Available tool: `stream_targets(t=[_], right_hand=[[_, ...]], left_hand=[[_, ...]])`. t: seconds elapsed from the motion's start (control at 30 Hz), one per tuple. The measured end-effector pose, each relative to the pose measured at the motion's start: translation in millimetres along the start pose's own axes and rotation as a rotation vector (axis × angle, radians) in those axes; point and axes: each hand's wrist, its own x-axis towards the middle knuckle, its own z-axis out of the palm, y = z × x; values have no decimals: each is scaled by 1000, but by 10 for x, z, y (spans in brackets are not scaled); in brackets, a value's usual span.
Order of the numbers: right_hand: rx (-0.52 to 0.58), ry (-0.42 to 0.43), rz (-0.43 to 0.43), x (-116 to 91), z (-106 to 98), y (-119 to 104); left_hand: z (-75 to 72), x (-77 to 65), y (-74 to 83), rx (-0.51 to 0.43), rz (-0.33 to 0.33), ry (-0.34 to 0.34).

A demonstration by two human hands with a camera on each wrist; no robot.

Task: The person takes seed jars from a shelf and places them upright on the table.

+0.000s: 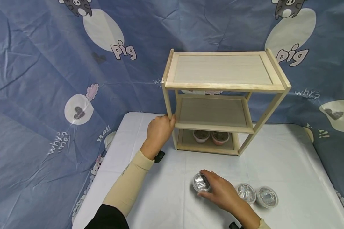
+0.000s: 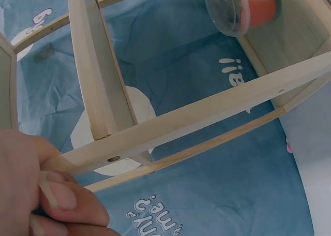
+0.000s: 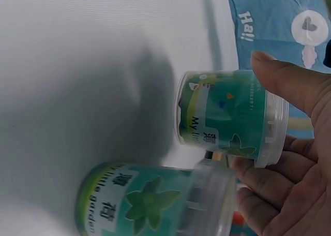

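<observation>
My left hand point(image 1: 160, 128) grips the left front post of a small three-tier wooden shelf point(image 1: 222, 86), at about the height of its middle tier. In the left wrist view, curled fingers point(image 2: 59, 194) show against that post. In front of the shelf, my right hand point(image 1: 220, 190) holds a small clear-lidded plastic cup point(image 1: 200, 182) near its lid, thumb and fingers on opposite sides. The cup's green label point(image 3: 225, 112) reads "My little" with a leaf picture. Whether its base touches the table cannot be told.
Two similar lidded cups, one nearer point(image 1: 246, 192) and one farther right point(image 1: 267, 197), stand beside my right wrist. On the bottom tier sit a pale cup point(image 1: 201, 135) and a reddish cup point(image 1: 220, 137). A white cloth point(image 1: 286, 159) covers the table; blue printed fabric point(image 1: 46, 79) hangs behind.
</observation>
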Motion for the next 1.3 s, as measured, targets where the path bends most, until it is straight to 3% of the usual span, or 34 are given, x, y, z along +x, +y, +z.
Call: stream_targets(t=[0.5, 1.3], right_hand=[[-47, 43, -127, -30, 117, 100], [-125, 29, -155, -106, 117, 130]], left_hand=[[-1, 0, -5, -22, -2, 4], [28, 7, -15, -45, -7, 2]])
